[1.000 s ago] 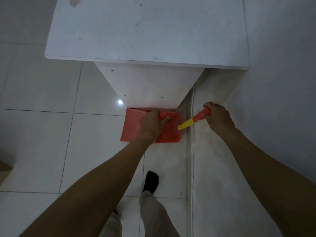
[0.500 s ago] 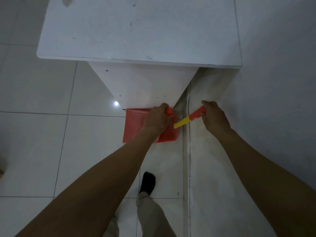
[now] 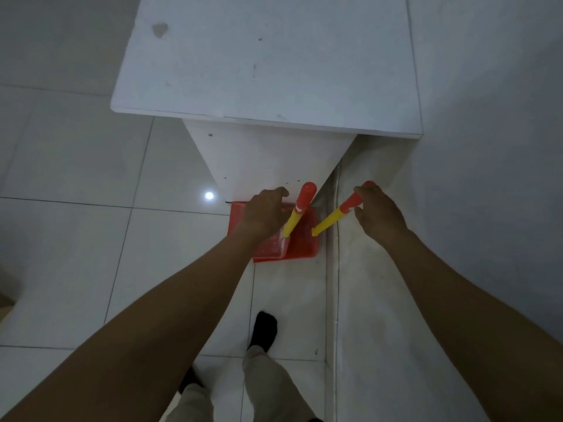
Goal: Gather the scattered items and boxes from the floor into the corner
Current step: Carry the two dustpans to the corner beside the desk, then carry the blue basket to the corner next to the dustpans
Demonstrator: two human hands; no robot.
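The step in hand looks like the set-down: the gathered things are being parked in the corner where the white cabinet (image 3: 268,71) meets the wall. The left hand (image 3: 264,212) hovers with its fingers loosely bent and apart, holding nothing. Just right of it the left handle (image 3: 299,208), yellow with a red grip, stands tilted with its top against the cabinet side. Its foot is in the red pans (image 3: 300,248), which lie on the floor at the cabinet's base, close to the wall. Farther right, the right hand (image 3: 379,216) has its fingers wrapped round the red grip of the right handle (image 3: 333,217), which slants down to the pans. The next move probably calls for leaning this handle against the cabinet or the wall so it stays put, then letting go. Half a second ago the left hand was clamped on its handle's red top; now it has let go.
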